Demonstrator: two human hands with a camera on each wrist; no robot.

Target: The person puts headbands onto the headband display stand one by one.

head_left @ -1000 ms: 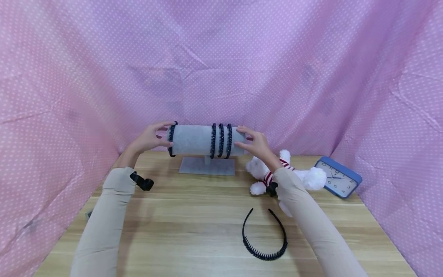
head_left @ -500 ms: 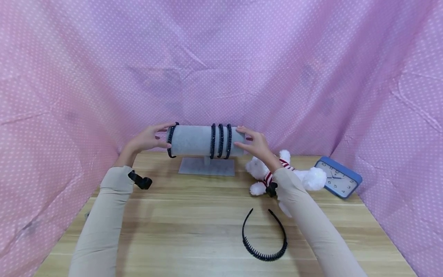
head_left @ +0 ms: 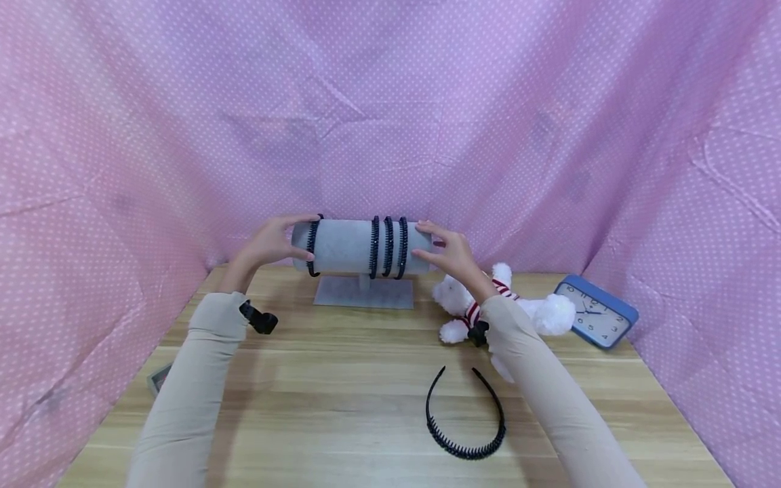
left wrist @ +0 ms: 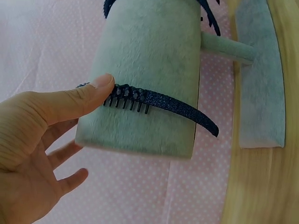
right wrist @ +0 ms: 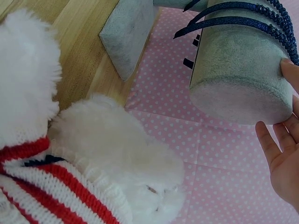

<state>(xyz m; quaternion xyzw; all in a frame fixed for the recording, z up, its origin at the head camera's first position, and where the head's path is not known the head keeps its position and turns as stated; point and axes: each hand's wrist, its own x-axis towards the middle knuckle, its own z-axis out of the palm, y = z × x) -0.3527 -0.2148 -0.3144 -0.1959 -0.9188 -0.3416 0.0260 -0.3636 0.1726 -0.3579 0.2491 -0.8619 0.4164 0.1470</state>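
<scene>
A grey velvet headband display stand [head_left: 343, 245] has a horizontal roll on a flat base [head_left: 360, 293]. Near the roll's left end, my left hand [head_left: 268, 242] holds a dark toothed headband [left wrist: 173, 106] that fits around the roll. The thumb presses on its beaded top in the left wrist view, while part of the far side is hidden. My right hand [head_left: 453, 252] grips the roll's right end, thumb on the near side and fingers behind. Three dark headbands [head_left: 388, 247] sit around the roll just left of that hand.
Another black headband [head_left: 466, 452] lies on the wooden table in front. A white plush toy [right wrist: 135, 154] in a striped sweater lies under my right forearm. A blue clock [head_left: 598, 312] leans at right. A grey-edged object [head_left: 160, 377] is partly behind my left sleeve.
My left hand and its headband shifted slightly left, then moved right along the roll, off the very end. The right hand stays on the roll.
</scene>
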